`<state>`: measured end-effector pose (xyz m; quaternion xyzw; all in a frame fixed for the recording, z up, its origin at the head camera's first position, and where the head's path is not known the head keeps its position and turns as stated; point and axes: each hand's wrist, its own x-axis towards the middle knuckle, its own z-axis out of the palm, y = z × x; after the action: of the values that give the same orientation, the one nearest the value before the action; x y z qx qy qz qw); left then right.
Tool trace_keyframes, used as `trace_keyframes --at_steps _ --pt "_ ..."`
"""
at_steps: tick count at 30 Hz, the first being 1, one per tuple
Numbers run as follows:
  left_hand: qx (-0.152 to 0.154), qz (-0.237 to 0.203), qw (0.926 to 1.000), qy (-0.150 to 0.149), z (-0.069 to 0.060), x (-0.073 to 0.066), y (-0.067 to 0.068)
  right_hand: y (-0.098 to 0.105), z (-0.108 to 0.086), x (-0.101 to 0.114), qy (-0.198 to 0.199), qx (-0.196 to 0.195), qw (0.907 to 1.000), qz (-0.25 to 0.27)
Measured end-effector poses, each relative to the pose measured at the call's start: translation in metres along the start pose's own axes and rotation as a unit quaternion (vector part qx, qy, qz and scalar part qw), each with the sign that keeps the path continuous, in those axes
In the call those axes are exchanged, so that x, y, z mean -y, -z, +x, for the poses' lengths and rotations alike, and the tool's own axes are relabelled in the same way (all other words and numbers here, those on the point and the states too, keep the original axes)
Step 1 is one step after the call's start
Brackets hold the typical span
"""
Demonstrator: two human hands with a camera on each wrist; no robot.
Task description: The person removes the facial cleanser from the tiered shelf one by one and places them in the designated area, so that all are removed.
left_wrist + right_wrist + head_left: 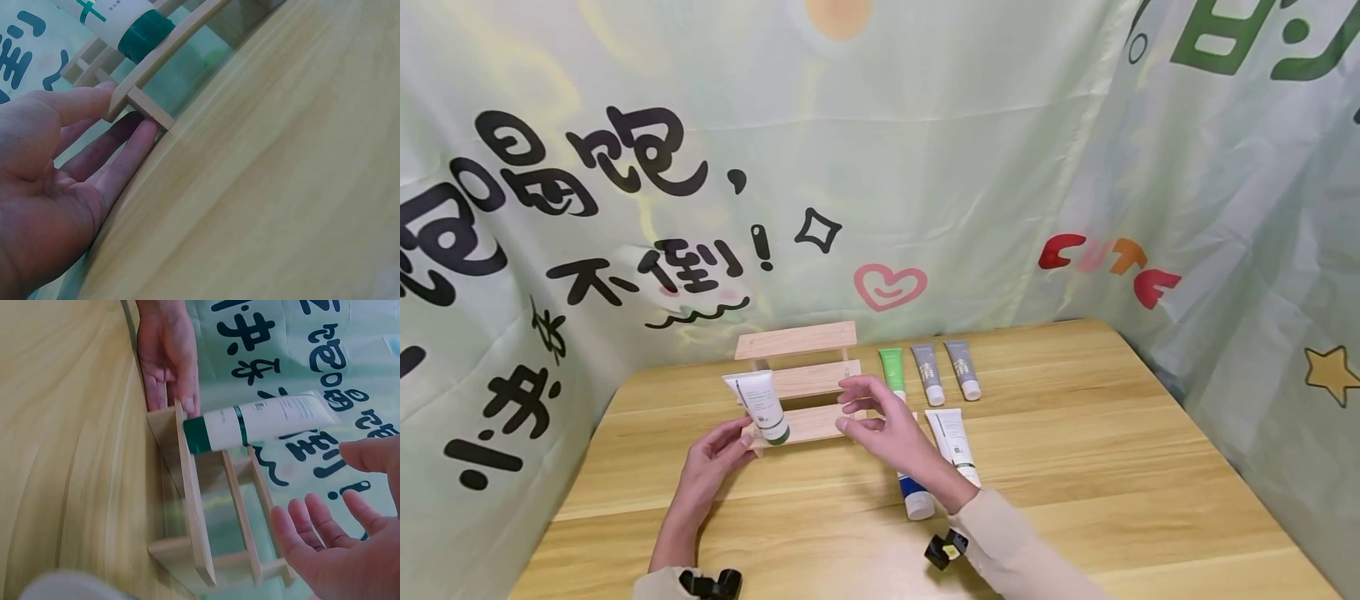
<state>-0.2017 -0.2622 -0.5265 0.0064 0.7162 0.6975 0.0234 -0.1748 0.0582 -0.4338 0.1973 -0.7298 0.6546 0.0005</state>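
A three-step wooden rack [816, 423] stands on the table. On the left end of its lowest step, a white squeeze tube with a dark green cap [760, 404] stands cap down, tilted back toward the upper steps. My left hand [715, 458] grips that end of the rack, thumb at the step board and fingers by the leg [150, 107]. Near the rack's right end is my right hand [887, 425], its fingers apart and loosely bent. In the right wrist view this hand [350, 550] holds nothing, and a gap separates it from the tube [262, 419].
Right of the rack lie a green tube [892, 367] and two grey tubes [928, 371] [962, 368]. Closer to me are another white tube [951, 433] and a blue-and-white tube [917, 500], partly behind my right arm. A printed cloth [970, 183] hangs behind the table.
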Motion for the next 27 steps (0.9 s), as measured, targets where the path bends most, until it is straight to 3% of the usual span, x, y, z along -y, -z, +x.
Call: trace_keyframes --at_steps 16,27 --pt "0.006 -0.006 1.0000 -0.001 -0.001 -0.001 0.001 -0.039 0.023 -0.010 -0.013 0.003 0.9980 0.062" --pt "0.011 0.020 0.9997 0.014 -0.001 -0.007 0.001 -0.056 0.032 -0.018 -0.033 0.005 0.9946 0.099"
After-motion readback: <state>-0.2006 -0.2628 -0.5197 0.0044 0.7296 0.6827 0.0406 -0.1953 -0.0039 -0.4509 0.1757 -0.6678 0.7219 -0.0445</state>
